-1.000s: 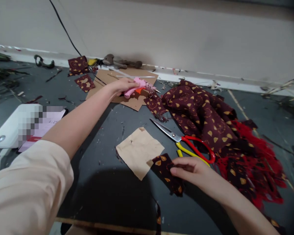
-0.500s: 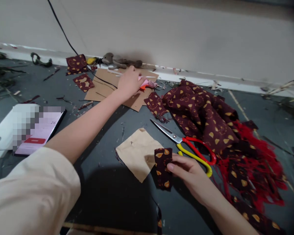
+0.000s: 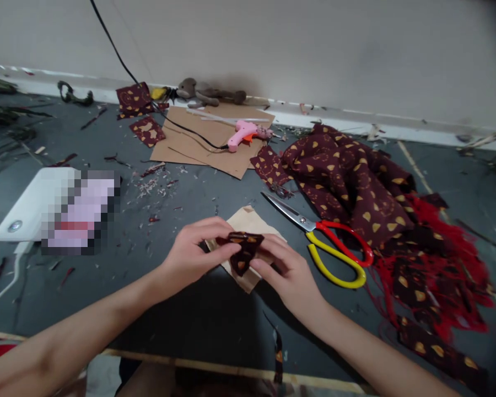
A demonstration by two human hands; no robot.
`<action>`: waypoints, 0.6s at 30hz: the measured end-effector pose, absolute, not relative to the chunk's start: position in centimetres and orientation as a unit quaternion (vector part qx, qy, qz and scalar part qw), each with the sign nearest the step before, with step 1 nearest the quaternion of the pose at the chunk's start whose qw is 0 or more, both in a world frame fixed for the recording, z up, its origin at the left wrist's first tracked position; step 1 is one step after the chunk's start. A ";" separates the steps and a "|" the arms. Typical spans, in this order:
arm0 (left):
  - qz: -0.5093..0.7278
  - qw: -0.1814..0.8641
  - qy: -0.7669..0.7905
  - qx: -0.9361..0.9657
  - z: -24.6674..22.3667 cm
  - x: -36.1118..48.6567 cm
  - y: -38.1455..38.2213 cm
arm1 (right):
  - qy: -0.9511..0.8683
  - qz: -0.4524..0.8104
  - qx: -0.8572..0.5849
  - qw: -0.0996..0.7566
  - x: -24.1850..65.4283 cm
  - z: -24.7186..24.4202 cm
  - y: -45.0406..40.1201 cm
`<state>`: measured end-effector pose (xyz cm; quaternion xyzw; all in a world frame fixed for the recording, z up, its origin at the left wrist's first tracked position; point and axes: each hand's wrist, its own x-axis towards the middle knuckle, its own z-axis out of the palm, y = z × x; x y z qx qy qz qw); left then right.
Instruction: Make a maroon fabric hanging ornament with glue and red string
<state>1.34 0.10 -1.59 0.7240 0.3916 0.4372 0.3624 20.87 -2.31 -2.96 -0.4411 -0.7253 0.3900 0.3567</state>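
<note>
Our left hand (image 3: 190,251) and right hand (image 3: 292,275) both pinch the scrap (image 3: 244,255), dark maroon, bent, printed with yellowish drops.

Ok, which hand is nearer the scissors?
Right. The right hand is just beside the scissors; the left hand is farther off, across the dark fabric piece both hold.

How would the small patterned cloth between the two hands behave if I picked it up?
The patterned cloth would probably be floppy: it is bent between the left hand and the right hand. It looks thin and small, so it is likely light. With no rounded body, it would probably crumple rather than roll.
</note>
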 end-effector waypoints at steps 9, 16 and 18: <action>0.502 0.167 0.374 0.762 -2.1 0.2 0.1 | -0.893 0.134 -0.416 0.108 22.7 -5.0 1.8; 0.493 0.184 0.382 0.759 -2.2 0.8 -0.5 | -0.772 0.280 -0.410 0.397 20.4 -1.7 0.6; 0.494 0.177 0.373 0.765 -2.3 1.0 -0.6 | -0.743 0.310 -0.398 0.439 19.5 -1.5 -0.7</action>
